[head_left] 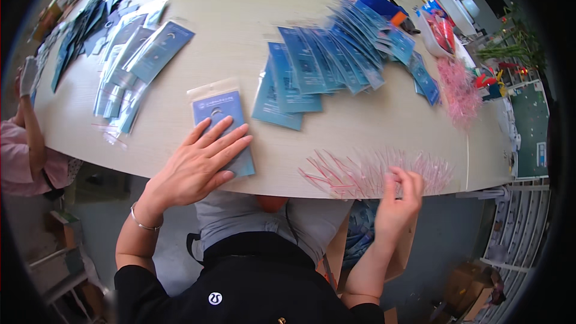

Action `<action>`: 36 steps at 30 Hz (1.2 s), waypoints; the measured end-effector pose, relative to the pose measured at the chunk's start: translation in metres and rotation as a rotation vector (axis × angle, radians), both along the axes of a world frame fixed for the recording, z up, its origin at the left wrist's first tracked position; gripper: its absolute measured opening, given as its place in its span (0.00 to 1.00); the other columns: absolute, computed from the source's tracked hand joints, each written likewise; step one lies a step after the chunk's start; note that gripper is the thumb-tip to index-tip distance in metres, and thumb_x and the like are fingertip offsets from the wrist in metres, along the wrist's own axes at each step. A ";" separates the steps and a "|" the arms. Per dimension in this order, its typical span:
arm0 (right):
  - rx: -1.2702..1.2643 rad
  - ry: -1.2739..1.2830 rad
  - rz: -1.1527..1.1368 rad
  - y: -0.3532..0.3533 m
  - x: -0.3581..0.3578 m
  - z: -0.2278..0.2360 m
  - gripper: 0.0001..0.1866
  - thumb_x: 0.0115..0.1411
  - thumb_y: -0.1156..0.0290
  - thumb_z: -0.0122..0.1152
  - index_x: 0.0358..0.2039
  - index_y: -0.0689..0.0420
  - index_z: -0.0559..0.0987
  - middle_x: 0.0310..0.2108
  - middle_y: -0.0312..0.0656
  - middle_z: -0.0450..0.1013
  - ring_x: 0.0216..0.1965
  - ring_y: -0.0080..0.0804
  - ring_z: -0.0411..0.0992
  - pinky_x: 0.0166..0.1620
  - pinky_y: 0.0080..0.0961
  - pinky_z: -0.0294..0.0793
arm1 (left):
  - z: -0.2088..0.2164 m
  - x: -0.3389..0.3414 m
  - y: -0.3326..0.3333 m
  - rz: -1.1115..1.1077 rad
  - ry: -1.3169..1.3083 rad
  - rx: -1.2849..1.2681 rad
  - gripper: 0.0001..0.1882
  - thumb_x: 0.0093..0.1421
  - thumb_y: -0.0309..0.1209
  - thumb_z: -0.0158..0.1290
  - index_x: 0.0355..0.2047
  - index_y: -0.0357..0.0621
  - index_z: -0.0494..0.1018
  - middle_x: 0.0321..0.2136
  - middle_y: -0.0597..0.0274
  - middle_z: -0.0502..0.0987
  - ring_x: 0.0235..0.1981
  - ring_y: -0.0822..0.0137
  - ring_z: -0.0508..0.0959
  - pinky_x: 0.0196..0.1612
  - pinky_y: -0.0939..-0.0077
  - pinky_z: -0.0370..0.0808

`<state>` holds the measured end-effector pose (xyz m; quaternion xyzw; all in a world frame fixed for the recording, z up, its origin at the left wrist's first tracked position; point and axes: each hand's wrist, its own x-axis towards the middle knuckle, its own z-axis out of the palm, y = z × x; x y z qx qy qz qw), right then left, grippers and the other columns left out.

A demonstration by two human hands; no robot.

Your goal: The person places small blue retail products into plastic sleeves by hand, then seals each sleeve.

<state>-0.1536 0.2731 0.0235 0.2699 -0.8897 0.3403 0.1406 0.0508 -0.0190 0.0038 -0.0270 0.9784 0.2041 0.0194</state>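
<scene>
2 bare hands in the head view, both at the near edge of the desk (228, 36). Left hand (201, 160): open, palm down, fingers spread across the middle and lower part of 1 blue packet (217, 104); not gripping, just lying on it, probably to stop it sliding. Packet sits in front of the body, slightly left, pale top strip pointing away; looks handy for working on it squarely. Right hand (401, 201): fingers bent, thumb near fingertips, at the pile of pink-and-clear strips (360, 174); cannot tell if a strip is pinched. Strips lie along the near edge, right side, presumably so that hand reaches them without stretching. Loose ends poke out, likely easier to pick singly. Fanned blue packets (327, 63) lie beyond, right of the single packet, overlapping with edges exposed, likely so each slides free. Another overlapping group (161, 51) lies farther left, well apart, perhaps to keep the 2 lots from mixing. Pink tangle (459, 90) at far right, near a white tub (433, 35), probably out of the way. Cardboard box (405, 253) with blue packets inside, below the desk edge, right of the lap; seemingly within easy reach.
</scene>
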 end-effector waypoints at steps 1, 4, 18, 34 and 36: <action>-0.010 -0.105 0.152 -0.026 0.014 -0.008 0.10 0.52 0.80 0.67 0.37 0.58 0.81 0.34 0.42 0.69 0.41 0.43 0.67 0.45 0.36 0.69 | -0.003 0.002 0.000 0.003 0.021 0.026 0.33 0.67 0.39 0.47 0.70 0.46 0.54 0.71 0.57 0.54 0.73 0.53 0.50 0.73 0.54 0.42; 0.040 -0.201 0.445 -0.089 0.051 -0.024 0.16 0.49 0.79 0.69 0.40 0.55 0.80 0.37 0.41 0.68 0.44 0.42 0.66 0.49 0.37 0.66 | -0.002 0.004 -0.001 0.023 0.054 0.062 0.34 0.66 0.37 0.48 0.70 0.44 0.52 0.71 0.55 0.54 0.72 0.56 0.52 0.73 0.55 0.45; 0.091 -0.193 0.749 -0.112 0.057 -0.043 0.06 0.47 0.71 0.72 0.27 0.51 0.83 0.33 0.32 0.71 0.45 0.37 0.66 0.50 0.37 0.61 | -0.009 0.032 -0.009 -0.027 0.180 0.157 0.18 0.59 0.40 0.60 0.44 0.43 0.73 0.64 0.53 0.66 0.68 0.57 0.62 0.70 0.48 0.54; 0.155 -0.227 0.477 -0.107 0.075 -0.041 0.05 0.57 0.69 0.66 0.30 0.56 0.78 0.39 0.41 0.69 0.48 0.44 0.63 0.54 0.44 0.58 | -0.016 0.028 0.022 0.233 0.310 0.071 0.08 0.56 0.31 0.61 0.27 0.41 0.73 0.52 0.58 0.73 0.55 0.61 0.73 0.64 0.58 0.64; 0.188 -0.212 0.462 -0.110 0.076 -0.038 0.07 0.57 0.69 0.66 0.29 0.56 0.77 0.38 0.42 0.68 0.48 0.45 0.62 0.53 0.46 0.58 | -0.015 0.027 0.026 0.263 0.321 0.093 0.08 0.56 0.29 0.60 0.27 0.40 0.73 0.51 0.57 0.73 0.53 0.60 0.73 0.62 0.59 0.65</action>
